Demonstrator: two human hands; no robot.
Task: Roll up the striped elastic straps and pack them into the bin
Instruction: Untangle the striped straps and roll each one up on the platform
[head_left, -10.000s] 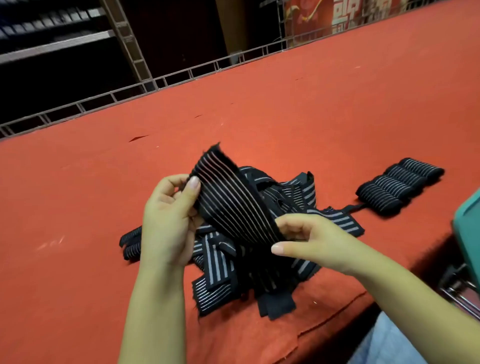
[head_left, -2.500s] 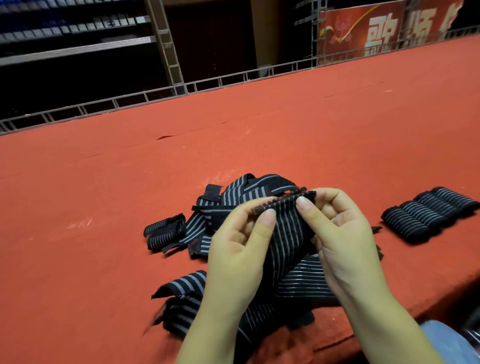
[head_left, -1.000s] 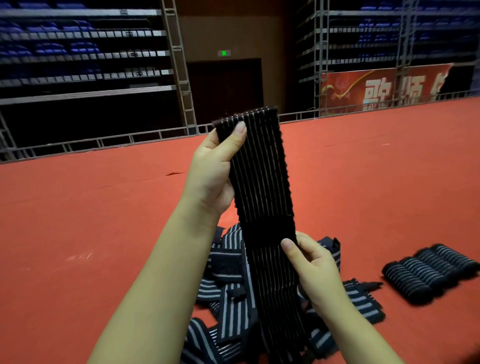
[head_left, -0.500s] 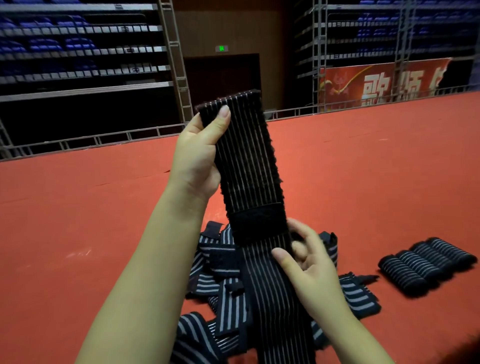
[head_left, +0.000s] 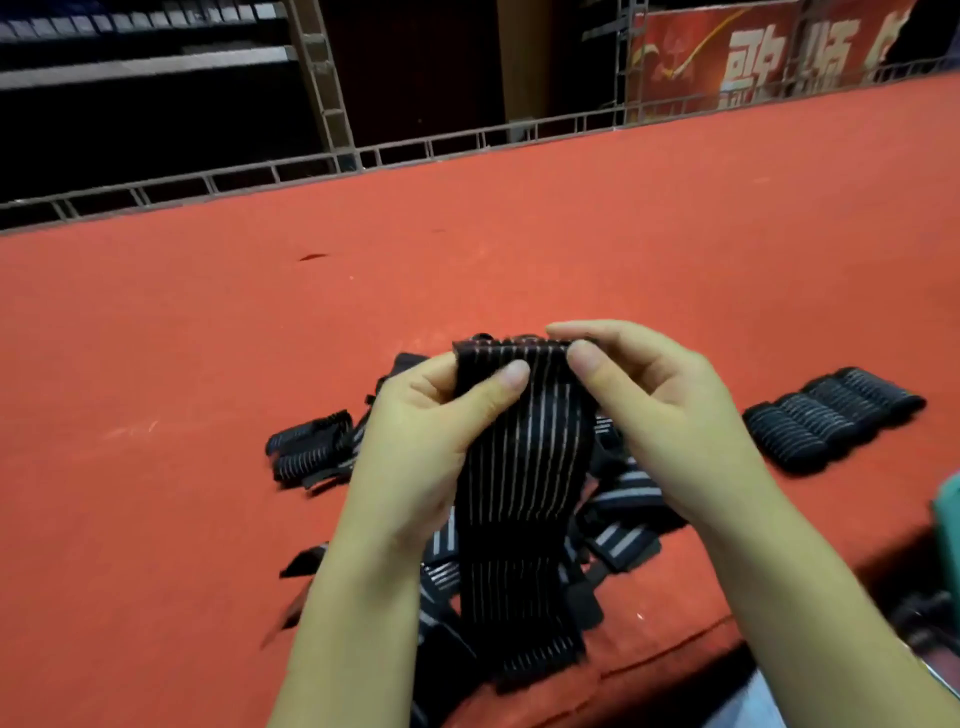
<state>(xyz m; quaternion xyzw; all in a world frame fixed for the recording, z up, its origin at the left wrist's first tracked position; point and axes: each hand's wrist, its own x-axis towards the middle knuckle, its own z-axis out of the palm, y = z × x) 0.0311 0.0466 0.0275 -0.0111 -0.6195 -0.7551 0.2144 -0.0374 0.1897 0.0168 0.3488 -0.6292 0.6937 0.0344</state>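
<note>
A black elastic strap with thin pale stripes (head_left: 519, 499) hangs down in front of me, its lower end reaching the table's near edge. My left hand (head_left: 415, 457) pinches its top left corner between thumb and fingers. My right hand (head_left: 660, 415) pinches the top right corner. Beneath them lies a loose pile of striped straps (head_left: 618, 525) on the red cloth. Several rolled straps (head_left: 831, 421) sit in a row to the right. A sliver of the teal bin (head_left: 948, 519) shows at the right edge.
The red cloth-covered table (head_left: 467, 260) stretches far back to a metal railing (head_left: 363, 156). Two more small rolled or curled straps (head_left: 311, 452) lie left of the pile. Dark shelving and a red banner stand behind.
The strap was held up high by my left hand with my right hand lower on it. Now both hands are down over the pile, pinching the strap's top edge together.
</note>
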